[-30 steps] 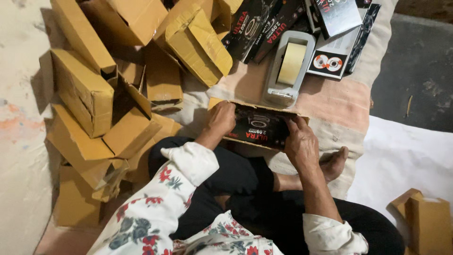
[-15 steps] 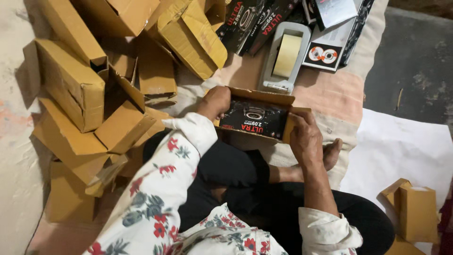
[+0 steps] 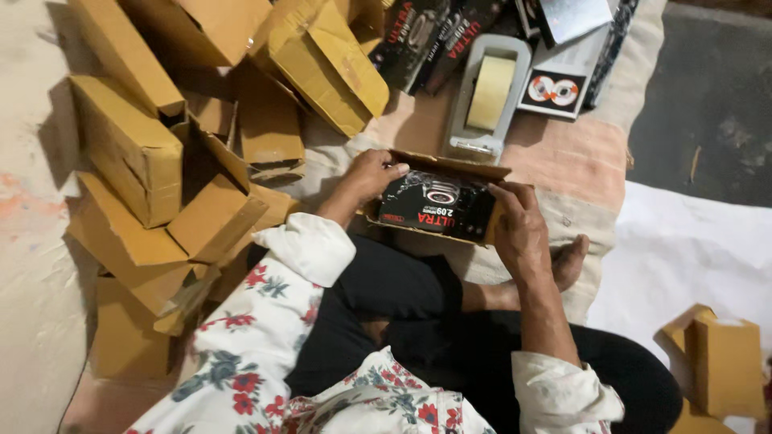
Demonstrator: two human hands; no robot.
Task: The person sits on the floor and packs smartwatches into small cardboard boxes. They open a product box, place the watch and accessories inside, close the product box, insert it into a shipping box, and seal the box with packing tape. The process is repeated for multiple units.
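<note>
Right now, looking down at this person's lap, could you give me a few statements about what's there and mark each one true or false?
1. Both hands hold a black packet sitting in an open brown carton. True: the left hand and right hand grip the black packet in the open carton.
2. The tape dispenser lies in the person's lap. False: the tape dispenser rests on the cloth beyond the carton.
3. Closed brown boxes are piled on the person's left. True: the pile of boxes lies there.
4. The person wears gloves. False: the fingers are bare.
</note>
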